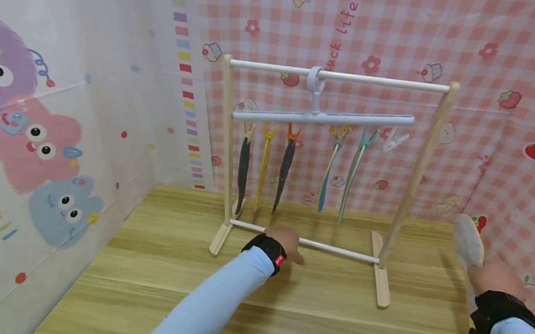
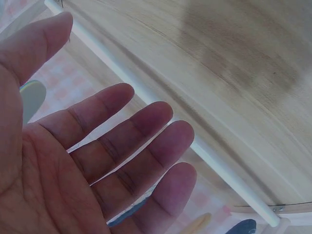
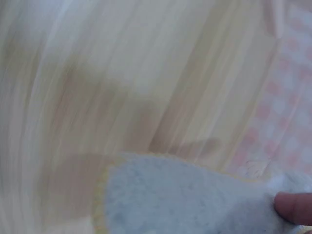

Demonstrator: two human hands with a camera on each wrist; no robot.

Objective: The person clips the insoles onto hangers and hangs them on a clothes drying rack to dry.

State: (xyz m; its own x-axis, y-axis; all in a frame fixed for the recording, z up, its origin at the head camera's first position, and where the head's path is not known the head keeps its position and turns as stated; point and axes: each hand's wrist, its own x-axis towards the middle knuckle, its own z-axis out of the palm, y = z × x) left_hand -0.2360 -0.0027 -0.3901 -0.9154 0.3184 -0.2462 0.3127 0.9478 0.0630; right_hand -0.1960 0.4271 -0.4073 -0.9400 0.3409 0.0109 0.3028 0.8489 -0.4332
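Note:
My right hand pinches a light grey insole at the right of the head view. In the right wrist view the insole shows a felt-like face and a yellow stitched edge, with the thumb on it. My left hand is beside the rack's white lower bar; its fingers are extended and hold nothing in the left wrist view. Several thin insoles, seen edge-on, hang from coloured clips under a pale hanger. A white clip at its right end holds nothing.
The hanger hooks over the top bar of a wooden-framed rack on a wood-grain table. Its right foot lies between my hands. Patterned cloths stand behind and at both sides.

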